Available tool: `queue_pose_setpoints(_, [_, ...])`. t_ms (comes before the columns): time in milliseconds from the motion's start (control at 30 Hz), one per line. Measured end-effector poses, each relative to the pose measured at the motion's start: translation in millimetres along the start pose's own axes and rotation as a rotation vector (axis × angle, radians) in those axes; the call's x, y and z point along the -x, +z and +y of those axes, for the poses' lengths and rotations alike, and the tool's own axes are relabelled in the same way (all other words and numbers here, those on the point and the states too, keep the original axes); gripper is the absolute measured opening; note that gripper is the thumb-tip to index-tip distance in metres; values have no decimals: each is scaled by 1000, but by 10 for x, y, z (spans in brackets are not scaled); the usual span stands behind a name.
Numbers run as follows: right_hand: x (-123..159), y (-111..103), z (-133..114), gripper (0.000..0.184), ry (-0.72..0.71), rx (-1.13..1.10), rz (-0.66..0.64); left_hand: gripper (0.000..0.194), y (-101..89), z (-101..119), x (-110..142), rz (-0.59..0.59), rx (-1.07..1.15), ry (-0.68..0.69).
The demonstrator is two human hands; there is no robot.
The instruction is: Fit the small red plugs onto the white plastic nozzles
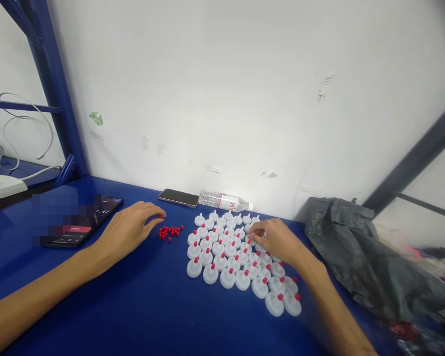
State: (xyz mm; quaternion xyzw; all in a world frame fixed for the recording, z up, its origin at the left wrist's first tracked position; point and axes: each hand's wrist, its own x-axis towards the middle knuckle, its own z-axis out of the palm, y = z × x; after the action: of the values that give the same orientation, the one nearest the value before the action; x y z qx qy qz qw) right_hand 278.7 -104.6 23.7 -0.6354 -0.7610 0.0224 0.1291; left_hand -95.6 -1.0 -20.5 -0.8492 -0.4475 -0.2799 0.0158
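Observation:
Small round red caps (169,232) lie in a loose pile on the blue table. My left hand (133,223) hovers just left of that pile, thumb and forefinger pinched, with a speck of red at the fingertips. To the right stand many white nozzle lids (227,278), round with a narrow spout, set in close rows. Most near ones have a red cap on the spout; the back ones show bare white spouts. My right hand (272,239) reaches over the right side of the rows, its fingers pinched at a lid; what they grip is hidden.
Behind the lids, a clear plastic bottle (225,201) lies along the wall beside a dark phone (178,197). Another phone (92,222), screen lit, rests left of my left arm. A dark plastic bag (341,237) slumps at the right. Blue metal posts (55,79) frame the table (141,306).

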Motion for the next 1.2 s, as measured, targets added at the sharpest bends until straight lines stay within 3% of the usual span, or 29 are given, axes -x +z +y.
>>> queue_pose_setpoints(133, [2, -20, 42, 25, 35, -28, -19, 32, -23, -7, -1, -28, 13, 0])
queue_pose_setpoints(267, [63, -179, 150, 27, 149, -48, 23, 31, -29, 4, -5, -73, 16, -26])
queue_pose_setpoints(400, [172, -307, 276, 25, 230, -126, -73, 29, -8, 10, -3, -165, -46, -62])
queue_pose_setpoints(533, [206, -271, 333, 24, 263, -205, -163, 27, 19, -8, -4, -260, -79, -70])
queue_pose_setpoints(733, [140, -202, 280, 20, 216, -234, -229, 26, 83, -93, -21, -298, -11, -78])
queue_pose_setpoints(900, [159, -254, 321, 23, 196, -188, -74, 30, 102, -120, 8, -252, 38, -69])
queue_pose_setpoints(1067, [170, -264, 195, 30, 129, -385, 155, 35, 82, -51, 44, -192, 25, -57])
queue_pose_setpoints(1200, [147, -199, -165, 26, 61, -315, 223, 35, 2, 135, 58, 42, 10, 44])
